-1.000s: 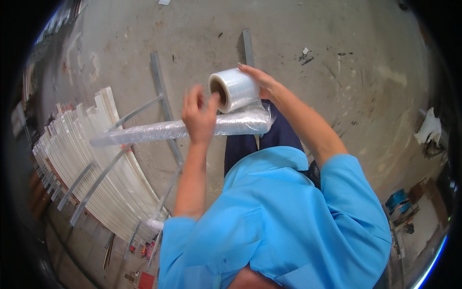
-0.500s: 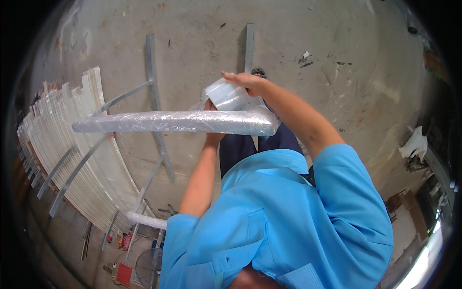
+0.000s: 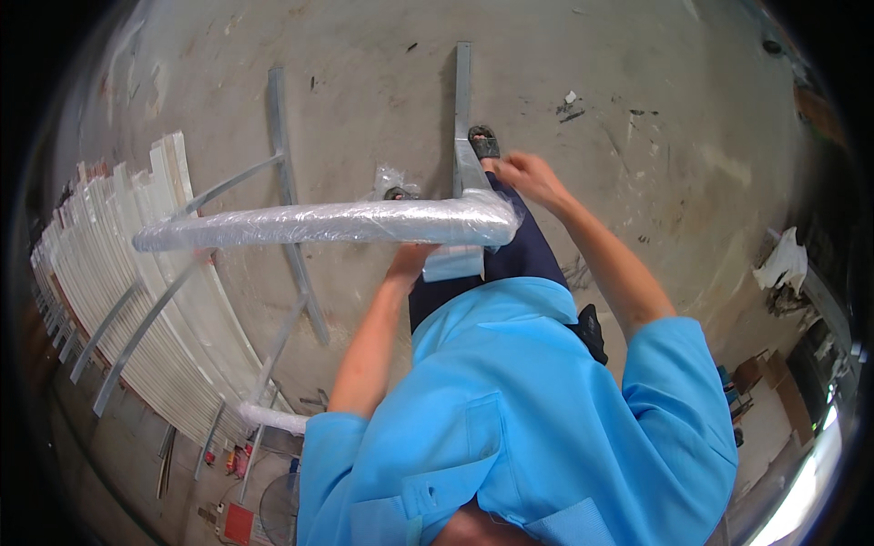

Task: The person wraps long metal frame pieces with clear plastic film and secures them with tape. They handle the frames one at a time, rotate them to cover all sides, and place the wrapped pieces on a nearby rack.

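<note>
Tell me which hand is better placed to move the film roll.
Probably the left hand: it is at the film roll, though partly hidden by the wrapped bar. The right hand is apart from the roll, near the bar's right end.

Pretty sure I'm in some kind of workshop or warehouse, judging by the grubby concrete floor (image 3: 364,109), the long white strips (image 3: 150,264) stacked up and those grey metal bars (image 3: 279,118).
</note>
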Motion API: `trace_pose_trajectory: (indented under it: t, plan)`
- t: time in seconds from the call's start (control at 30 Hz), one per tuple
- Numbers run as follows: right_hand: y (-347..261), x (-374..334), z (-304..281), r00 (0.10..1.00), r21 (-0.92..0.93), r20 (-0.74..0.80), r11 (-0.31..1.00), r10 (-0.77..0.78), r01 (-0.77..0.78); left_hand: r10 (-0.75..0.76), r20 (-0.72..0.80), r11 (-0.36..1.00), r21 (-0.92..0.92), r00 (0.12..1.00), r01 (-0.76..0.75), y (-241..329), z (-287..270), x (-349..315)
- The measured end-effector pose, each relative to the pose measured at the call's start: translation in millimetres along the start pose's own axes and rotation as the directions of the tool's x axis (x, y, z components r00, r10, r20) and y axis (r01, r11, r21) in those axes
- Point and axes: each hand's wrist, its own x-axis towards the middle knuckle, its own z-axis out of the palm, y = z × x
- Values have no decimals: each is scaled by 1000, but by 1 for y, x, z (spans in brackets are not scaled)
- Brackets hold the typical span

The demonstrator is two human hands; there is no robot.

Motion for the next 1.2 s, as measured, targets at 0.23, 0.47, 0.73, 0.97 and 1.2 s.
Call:
trace_pose_trajectory:
  t: [0.23,0.47,0.73,0.97,1.2]
  plan:
    - [26,-121,77,943,259,250,953,-222,156,-214,257,886,-356,942,298,23,16,-19]
    - [-1,-162,104,1000,667,21,745,-6,-9,-201,350,837,-424,915,346,40,33,-73]
    - [-64,-182,49,949,918,-34,365,-312,153,330,445,884,-455,833,-107,136,19,-126]
    - [-107,-47,-20,931,644,-15,709,-364,288,353,277,849,-497,894,-181,218,5,-38]
    - [-86,48,17,929,556,365,816,-65,-162,453,261,889,-200,852,-411,154,-30,-57]
